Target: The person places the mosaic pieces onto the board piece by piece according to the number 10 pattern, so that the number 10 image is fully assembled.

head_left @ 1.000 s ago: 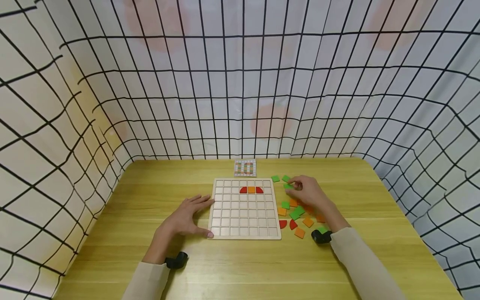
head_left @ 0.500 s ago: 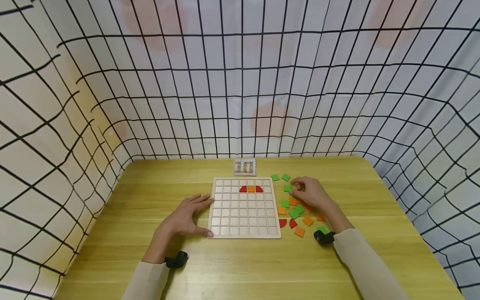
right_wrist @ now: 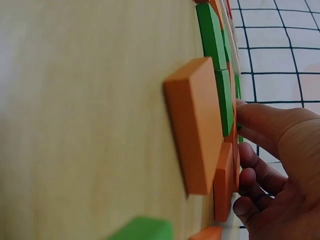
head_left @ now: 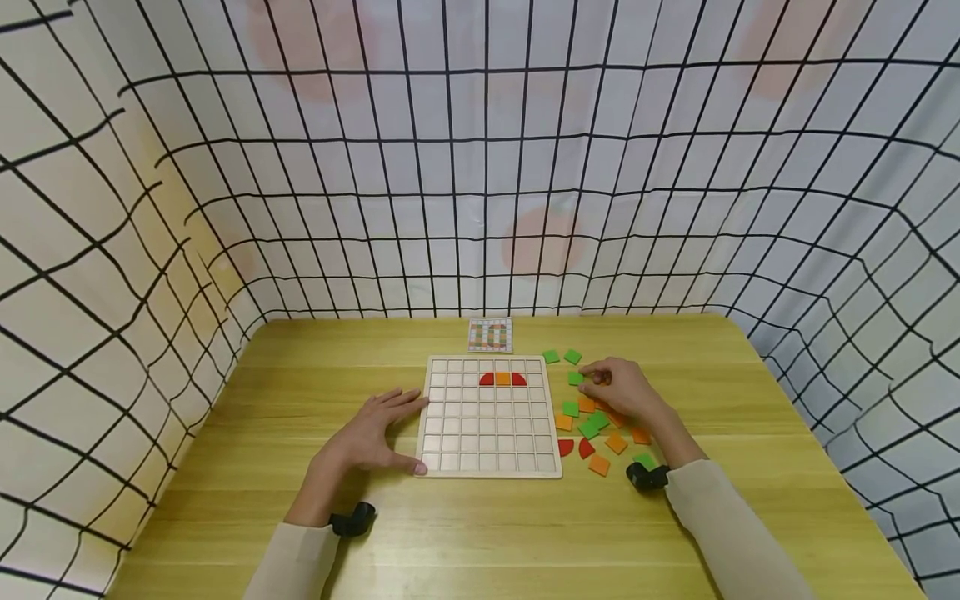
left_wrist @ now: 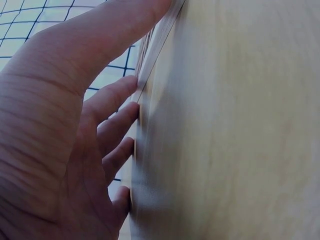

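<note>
1. The person's left hand [head_left: 382, 429] lay spread at the left edge of a pale, square, gridded board [head_left: 488, 425], its thumb touching near the lower corner and its fingertips higher up the same edge.
2. The board rested on a yellow wood-grained table [head_left: 465, 533]. In its second row from the far side, an orange square tile [head_left: 502, 379] sat between two red quarter-circle tiles [head_left: 487, 380], each in its own cell.
3. The right hand [head_left: 621, 388] was poised right of the board, fingers curled, thumb and index finger just beside a green square tile [head_left: 575, 378]. Whether they pinched anything could not be told; in the right wrist view, nearer tiles partly hid the fingertips.
4. Loose green and orange square tiles lay scattered below that hand, some overlapping. Two loose red quarter-circles [head_left: 586, 448] lay near the board's lower right corner.
5. Two further green squares [head_left: 551, 357] lay near its far right corner.
6. A small card printed with a coloured grid [head_left: 491, 335] lay just beyond the board's far edge.
7. A white curtain with black grid lines [head_left: 465, 167] rose behind the table.
</note>
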A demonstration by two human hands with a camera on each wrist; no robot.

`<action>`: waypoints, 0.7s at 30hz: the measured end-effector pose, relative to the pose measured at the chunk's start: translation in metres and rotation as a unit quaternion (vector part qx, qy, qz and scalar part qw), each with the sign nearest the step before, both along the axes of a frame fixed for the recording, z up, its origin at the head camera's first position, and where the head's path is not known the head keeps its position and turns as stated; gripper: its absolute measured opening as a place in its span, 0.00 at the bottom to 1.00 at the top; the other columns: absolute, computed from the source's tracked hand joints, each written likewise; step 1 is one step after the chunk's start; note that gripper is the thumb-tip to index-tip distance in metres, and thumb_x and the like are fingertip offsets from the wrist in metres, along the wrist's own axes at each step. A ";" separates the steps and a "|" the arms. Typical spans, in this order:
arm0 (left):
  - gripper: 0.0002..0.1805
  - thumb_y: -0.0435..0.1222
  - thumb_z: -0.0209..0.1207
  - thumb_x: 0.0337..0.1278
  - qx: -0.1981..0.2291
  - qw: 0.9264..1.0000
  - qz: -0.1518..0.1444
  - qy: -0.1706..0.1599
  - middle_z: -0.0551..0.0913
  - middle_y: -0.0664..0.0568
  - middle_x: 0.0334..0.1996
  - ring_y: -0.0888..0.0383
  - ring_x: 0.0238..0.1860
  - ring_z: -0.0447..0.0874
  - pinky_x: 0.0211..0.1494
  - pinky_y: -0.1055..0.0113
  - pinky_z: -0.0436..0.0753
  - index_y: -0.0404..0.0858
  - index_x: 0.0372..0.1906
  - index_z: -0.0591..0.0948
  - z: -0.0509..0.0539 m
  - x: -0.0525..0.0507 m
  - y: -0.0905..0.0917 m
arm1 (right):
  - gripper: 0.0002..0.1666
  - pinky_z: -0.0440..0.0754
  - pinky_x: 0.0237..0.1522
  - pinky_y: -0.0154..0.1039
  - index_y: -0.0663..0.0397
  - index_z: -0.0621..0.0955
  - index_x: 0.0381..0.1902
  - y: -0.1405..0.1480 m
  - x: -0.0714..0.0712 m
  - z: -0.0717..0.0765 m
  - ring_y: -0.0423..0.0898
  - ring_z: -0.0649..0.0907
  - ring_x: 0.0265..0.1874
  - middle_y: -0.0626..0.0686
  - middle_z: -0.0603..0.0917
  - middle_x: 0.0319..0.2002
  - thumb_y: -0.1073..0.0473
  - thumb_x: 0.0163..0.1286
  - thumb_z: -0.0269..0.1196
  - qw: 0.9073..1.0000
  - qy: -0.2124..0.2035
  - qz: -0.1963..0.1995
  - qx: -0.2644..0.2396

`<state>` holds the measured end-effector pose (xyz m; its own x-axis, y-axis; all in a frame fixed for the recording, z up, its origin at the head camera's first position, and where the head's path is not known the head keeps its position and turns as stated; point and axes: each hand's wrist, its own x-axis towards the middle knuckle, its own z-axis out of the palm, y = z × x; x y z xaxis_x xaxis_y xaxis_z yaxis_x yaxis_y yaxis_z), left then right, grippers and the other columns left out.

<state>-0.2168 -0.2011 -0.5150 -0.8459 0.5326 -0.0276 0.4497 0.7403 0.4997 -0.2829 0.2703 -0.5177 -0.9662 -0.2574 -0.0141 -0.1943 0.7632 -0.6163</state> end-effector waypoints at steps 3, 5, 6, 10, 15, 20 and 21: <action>0.61 0.67 0.76 0.36 -0.002 1.000 -0.002 0.001 0.62 0.49 0.81 0.38 0.82 0.52 0.80 0.29 0.49 0.49 0.79 0.67 0.000 -0.002 0.000 | 0.21 0.77 0.41 0.42 0.56 0.86 0.57 0.000 0.001 0.000 0.47 0.77 0.38 0.53 0.84 0.41 0.51 0.72 0.69 1.000 0.002 -0.004 -0.005; 0.61 0.67 0.76 0.36 -0.003 1.000 -0.003 0.001 0.62 0.48 0.81 0.38 0.82 0.52 0.80 0.29 0.49 0.49 0.79 0.67 0.000 -0.002 -0.001 | 0.21 0.77 0.41 0.42 0.56 0.86 0.57 -0.001 0.001 0.000 0.47 0.77 0.37 0.53 0.84 0.40 0.52 0.71 0.69 1.000 0.002 -0.005 -0.008; 0.61 0.68 0.75 0.36 -0.004 1.000 -0.004 0.002 0.62 0.48 0.81 0.38 0.82 0.52 0.80 0.29 0.49 0.49 0.79 0.67 0.000 -0.003 -0.001 | 0.21 0.77 0.40 0.42 0.56 0.87 0.57 -0.001 0.002 0.000 0.47 0.77 0.37 0.53 0.83 0.40 0.52 0.71 0.69 1.000 0.003 -0.006 -0.010; 0.62 0.69 0.75 0.35 -0.005 1.000 -0.004 0.005 0.62 0.48 0.81 0.38 0.82 0.52 0.80 0.29 0.49 0.49 0.79 0.67 -0.003 -0.002 -0.002 | 0.20 0.77 0.40 0.41 0.56 0.87 0.55 -0.002 0.006 0.001 0.47 0.77 0.35 0.52 0.84 0.39 0.52 0.71 0.70 1.000 0.007 -0.005 -0.009; 0.62 0.69 0.75 0.35 -0.005 1.000 -0.005 0.008 0.62 0.48 0.81 0.38 0.82 0.53 0.80 0.29 0.49 0.49 0.79 0.67 -0.003 -0.002 -0.001 | 0.20 0.77 0.38 0.40 0.57 0.87 0.55 -0.006 0.011 0.005 0.47 0.76 0.34 0.52 0.83 0.38 0.53 0.70 0.70 1.000 0.018 -0.006 -0.012; 0.61 0.68 0.75 0.35 -0.002 1.000 -0.003 0.008 0.63 0.48 0.80 0.37 0.82 0.53 0.80 0.30 0.50 0.49 0.79 0.67 -0.002 -0.001 0.000 | 0.20 0.76 0.38 0.40 0.56 0.87 0.55 -0.017 0.012 0.007 0.46 0.75 0.34 0.51 0.82 0.37 0.53 0.69 0.71 0.999 0.027 0.004 -0.018; 0.61 0.68 0.75 0.35 -0.001 1.000 -0.002 0.007 0.63 0.48 0.80 0.37 0.82 0.53 0.80 0.30 0.50 0.49 0.79 0.67 -0.002 -0.001 0.001 | 0.20 0.76 0.37 0.40 0.55 0.87 0.55 -0.020 0.012 0.007 0.46 0.75 0.33 0.50 0.82 0.36 0.53 0.70 0.71 0.999 0.029 0.010 -0.019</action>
